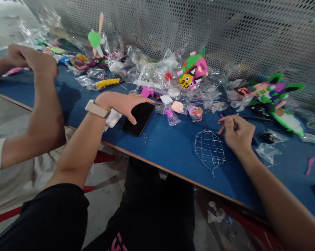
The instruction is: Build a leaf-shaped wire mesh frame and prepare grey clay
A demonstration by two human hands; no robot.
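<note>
My left hand [124, 104], with a watch on its wrist, reaches over a black smartphone [141, 120] lying on the blue table. Its fingers are stretched out past the phone's far edge, and the thumb lies over the screen. On the right, my right hand [237, 130] has its fingers curled and pinched near the tabletop; what they hold, if anything, is too small to name. Just left of it lies a leaf-shaped wire frame [209, 148] with thin wires crossing inside. A small bag with pink clay [170, 114] and a multicoloured clay lump [195, 113] sit between my hands.
Clear plastic wrappers [157, 66] crowd the back along a perforated metal panel [225, 28]. Among them stand a colourful clay cat figure [192, 71] and a yellow cutter [107, 83]. Another person's hand [39, 59] is at the left. A green-eared clay piece [275, 90] stands right.
</note>
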